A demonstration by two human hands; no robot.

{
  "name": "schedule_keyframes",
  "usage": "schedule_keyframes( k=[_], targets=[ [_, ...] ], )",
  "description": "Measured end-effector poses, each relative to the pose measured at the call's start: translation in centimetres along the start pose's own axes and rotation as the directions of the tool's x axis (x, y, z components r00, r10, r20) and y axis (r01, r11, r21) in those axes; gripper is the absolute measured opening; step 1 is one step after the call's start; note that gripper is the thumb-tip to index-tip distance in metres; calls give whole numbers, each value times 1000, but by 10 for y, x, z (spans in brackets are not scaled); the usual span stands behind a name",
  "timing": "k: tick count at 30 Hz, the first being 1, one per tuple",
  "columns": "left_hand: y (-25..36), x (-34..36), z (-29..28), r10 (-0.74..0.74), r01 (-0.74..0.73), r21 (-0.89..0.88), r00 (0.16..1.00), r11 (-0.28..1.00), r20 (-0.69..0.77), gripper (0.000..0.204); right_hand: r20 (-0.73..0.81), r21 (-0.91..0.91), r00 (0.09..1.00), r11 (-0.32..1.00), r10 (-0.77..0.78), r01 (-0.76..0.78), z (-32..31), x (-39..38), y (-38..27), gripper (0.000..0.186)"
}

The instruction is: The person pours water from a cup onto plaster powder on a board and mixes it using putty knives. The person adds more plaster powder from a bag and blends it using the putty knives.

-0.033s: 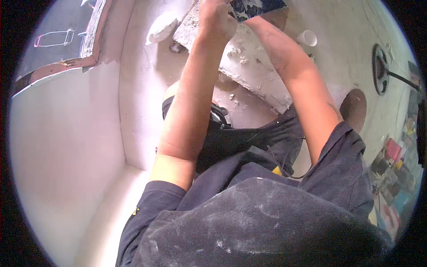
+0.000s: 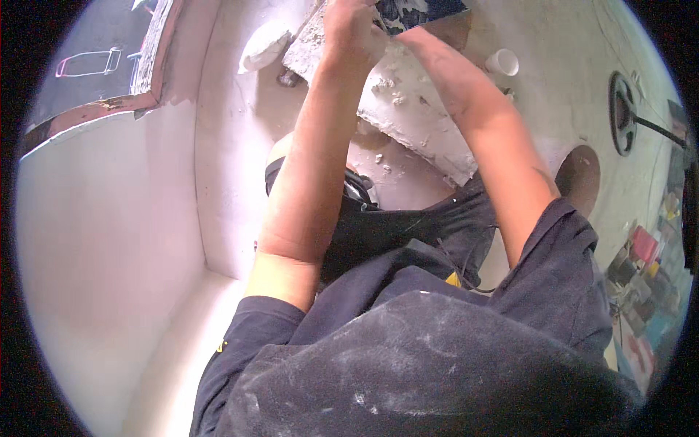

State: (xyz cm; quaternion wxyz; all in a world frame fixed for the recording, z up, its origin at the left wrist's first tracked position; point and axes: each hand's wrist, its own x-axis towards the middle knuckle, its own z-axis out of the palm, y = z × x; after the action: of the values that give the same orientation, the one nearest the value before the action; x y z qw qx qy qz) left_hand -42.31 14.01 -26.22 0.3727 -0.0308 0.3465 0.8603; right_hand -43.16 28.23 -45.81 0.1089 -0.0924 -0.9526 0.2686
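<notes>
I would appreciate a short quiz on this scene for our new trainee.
1. Fill in: the black, spoked wheel shows toward the picture's ____ side.
2. True or false: the small, white, round-mouthed cup lies left of the white, bulging bag in the picture.
3. The left hand is nearest to: A) the cup; B) the wheel; C) the dark, white-smeared object.

Key: 1. right; 2. false; 3. C.

Pale wall (image 2: pixel 109 218), dark panel (image 2: pixel 91 65), chipped frame (image 2: pixel 162 62), whitish floor (image 2: pixel 561 80) — bright light (image 2: pixel 182 342) lower left
</notes>
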Motion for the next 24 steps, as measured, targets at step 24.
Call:
schedule_keyframes(
  k=[24],
  targets=[
    [-3,0,-6,50,-50,38,999,998,3,7,526,-450,818,892,232,36,-89,-56,38,25]
  ],
)
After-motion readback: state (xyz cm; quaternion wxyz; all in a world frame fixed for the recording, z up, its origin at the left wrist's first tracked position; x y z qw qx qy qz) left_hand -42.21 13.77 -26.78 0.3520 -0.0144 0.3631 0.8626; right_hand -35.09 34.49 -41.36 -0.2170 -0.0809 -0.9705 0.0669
